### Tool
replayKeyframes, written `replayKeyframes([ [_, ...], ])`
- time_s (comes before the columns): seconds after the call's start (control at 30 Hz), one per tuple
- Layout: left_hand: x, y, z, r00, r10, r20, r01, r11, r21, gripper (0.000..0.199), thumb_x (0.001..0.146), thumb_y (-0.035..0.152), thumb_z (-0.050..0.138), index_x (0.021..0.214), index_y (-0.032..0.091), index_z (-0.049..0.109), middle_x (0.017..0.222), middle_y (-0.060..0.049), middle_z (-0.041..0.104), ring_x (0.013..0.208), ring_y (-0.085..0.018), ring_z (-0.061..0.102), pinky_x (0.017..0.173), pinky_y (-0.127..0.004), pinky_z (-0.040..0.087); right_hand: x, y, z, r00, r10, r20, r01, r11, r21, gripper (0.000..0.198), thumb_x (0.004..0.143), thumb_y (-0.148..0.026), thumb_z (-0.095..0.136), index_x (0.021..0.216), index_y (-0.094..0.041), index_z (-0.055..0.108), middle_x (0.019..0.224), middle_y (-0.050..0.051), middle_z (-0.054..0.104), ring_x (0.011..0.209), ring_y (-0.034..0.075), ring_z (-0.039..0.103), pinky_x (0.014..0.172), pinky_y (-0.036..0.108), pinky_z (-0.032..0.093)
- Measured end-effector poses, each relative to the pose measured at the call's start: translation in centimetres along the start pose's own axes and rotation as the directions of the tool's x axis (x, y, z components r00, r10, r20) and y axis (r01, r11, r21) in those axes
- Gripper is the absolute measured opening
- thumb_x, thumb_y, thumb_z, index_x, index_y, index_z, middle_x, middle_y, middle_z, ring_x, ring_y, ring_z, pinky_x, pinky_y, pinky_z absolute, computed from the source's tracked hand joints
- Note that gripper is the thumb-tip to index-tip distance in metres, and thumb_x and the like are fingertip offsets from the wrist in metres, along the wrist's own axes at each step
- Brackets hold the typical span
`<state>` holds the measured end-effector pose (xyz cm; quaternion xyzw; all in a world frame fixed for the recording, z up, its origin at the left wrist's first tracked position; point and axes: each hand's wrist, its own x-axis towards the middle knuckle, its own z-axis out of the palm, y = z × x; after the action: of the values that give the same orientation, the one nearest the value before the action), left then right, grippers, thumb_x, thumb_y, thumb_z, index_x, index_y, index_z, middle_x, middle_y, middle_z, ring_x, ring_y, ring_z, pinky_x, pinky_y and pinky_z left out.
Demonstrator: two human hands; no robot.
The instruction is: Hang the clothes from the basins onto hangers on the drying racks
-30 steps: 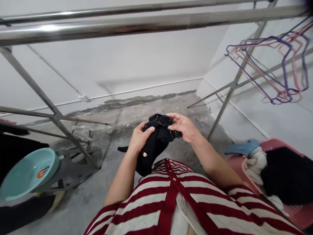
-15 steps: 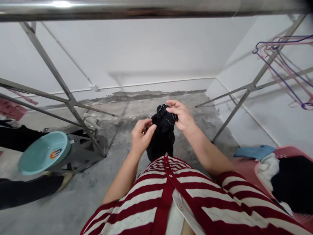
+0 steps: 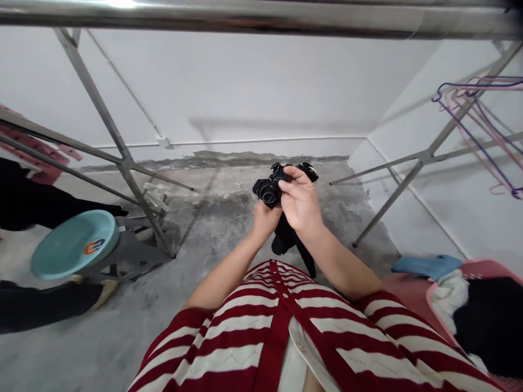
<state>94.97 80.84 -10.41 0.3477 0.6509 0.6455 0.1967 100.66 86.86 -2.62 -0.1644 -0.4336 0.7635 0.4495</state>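
Note:
A black garment (image 3: 267, 190) hangs in front of my body, with gathered rosette-like ruffles edged in a shiny trim. My left hand (image 3: 266, 219) is beneath the ruffled part and supports it; the cloth covers its fingers. Against the right side of the ruffles, my right hand (image 3: 301, 204) has its thumb and fingers closed on the fabric. Dark cloth dangles below both hands, above the concrete floor. The garment's exact kind is not clear.
A metal rack bar (image 3: 261, 19) crosses above me. Purple and pink hangers (image 3: 469, 117) hang at right. A pink basket (image 3: 484, 268) holds clothes at lower right. At left, a teal basin (image 3: 61, 247) rests on a grey stool (image 3: 134, 247), near another person's dark-clothed limbs (image 3: 49, 307).
My left hand has moved right, from beside the garment to beneath its ruffles. The ruffled part is gathered higher and spread wider, with less cloth hanging at the left.

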Motion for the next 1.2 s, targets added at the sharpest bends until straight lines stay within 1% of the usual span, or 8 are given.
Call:
replayKeyframes([
  [0.2,2.3,3.6,-0.5,0.992,-0.051,0.117,0.075,0.974,-0.216,0.029,0.071,0.042,0.068,0.078,0.014,0.063,0.065,0.003,0.058,0.059,-0.009,0.052,0.059,-0.02,0.043,1.8,-1.4,-5.7,0.964,-0.241,0.111,0.265,0.852,-0.452,0.037,0.073,-0.019,0.058,0.109,-0.025,0.058,0.106,0.004,0.059,0.096,0.017,0.059,0.087,0.038,0.052],
  [0.37,3.3,5.8,-0.6,0.93,-0.148,0.336,0.15,0.989,0.021,0.038,0.073,0.05,0.064,0.067,0.013,0.059,0.054,0.004,0.049,0.048,-0.007,0.044,0.046,-0.018,0.034,1.7,-2.8,-9.5,0.828,-0.352,0.436,0.51,0.153,-0.846,0.051,0.074,-0.02,0.059,0.124,-0.025,0.054,0.129,0.011,0.046,0.122,0.028,0.044,0.098,0.049,0.044],
  [0.43,3.5,6.2,-0.3,0.88,-0.168,0.445,0.128,0.985,0.119,0.042,0.075,0.052,0.06,0.062,0.013,0.057,0.051,0.004,0.045,0.047,-0.007,0.042,0.044,-0.018,0.032,1.5,-2.9,-9.8,0.766,-0.23,0.6,0.622,0.03,-0.782,0.051,0.076,-0.013,0.053,0.125,-0.026,0.054,0.126,0.01,0.051,0.122,0.027,0.045,0.1,0.047,0.043],
  [0.57,3.5,5.4,-0.5,0.876,-0.097,0.472,0.034,0.99,0.14,0.038,0.077,0.05,0.058,0.065,0.014,0.059,0.058,0.003,0.052,0.056,-0.01,0.05,0.049,-0.019,0.038,1.6,-2.6,-9.5,0.739,-0.106,0.666,0.673,0.182,-0.717,0.053,0.078,-0.005,0.038,0.122,-0.027,0.057,0.11,0.005,0.064,0.101,0.017,0.061,0.089,0.034,0.051],
  [0.7,2.0,2.1,-2.8,0.979,0.018,0.204,-0.056,0.981,0.185,0.028,0.074,0.044,0.064,0.071,0.016,0.061,0.065,0.001,0.059,0.066,-0.013,0.055,0.057,-0.021,0.043,1.7,-2.8,-8.5,0.813,-0.111,0.571,0.581,0.2,-0.789,0.046,0.077,-0.009,0.044,0.116,-0.026,0.061,0.115,0.002,0.065,0.106,0.018,0.061,0.094,0.035,0.049],
  [0.8,-1.3,-1.4,-3.9,0.999,-0.049,0.001,0.048,0.984,0.174,0.027,0.076,0.043,0.062,0.069,0.017,0.058,0.061,0.002,0.056,0.059,-0.011,0.051,0.055,-0.022,0.042,1.3,-3.3,-7.8,0.837,-0.092,0.539,0.546,0.202,-0.813,0.042,0.075,-0.009,0.045,0.107,-0.027,0.065,0.109,0.0,0.068,0.1,0.018,0.063,0.092,0.035,0.05],
  [1.0,-6.7,-6.8,0.5,0.971,-0.237,0.04,0.233,0.968,0.096,0.038,0.065,0.043,0.072,0.091,0.018,0.061,0.08,-0.001,0.062,0.074,-0.014,0.057,0.065,-0.024,0.046,0.1,-4.6,-7.5,0.839,-0.141,0.526,0.545,0.213,-0.811,0.041,0.071,-0.007,0.046,0.101,-0.025,0.067,0.103,0.0,0.069,0.095,0.017,0.064,0.088,0.033,0.052],
  [1.2,-4.5,-7.1,2.3,0.951,-0.253,0.175,0.252,0.967,0.031,0.044,0.082,0.055,0.043,0.086,0.015,0.061,0.064,-0.001,0.06,0.057,-0.012,0.058,0.058,-0.026,0.048,0.6,-7.7,-10.7,0.763,-0.252,0.596,0.642,0.186,-0.743,0.038,0.074,-0.009,0.046,0.1,-0.026,0.067,0.094,0.001,0.069,0.085,0.015,0.064,0.079,0.031,0.053],
])
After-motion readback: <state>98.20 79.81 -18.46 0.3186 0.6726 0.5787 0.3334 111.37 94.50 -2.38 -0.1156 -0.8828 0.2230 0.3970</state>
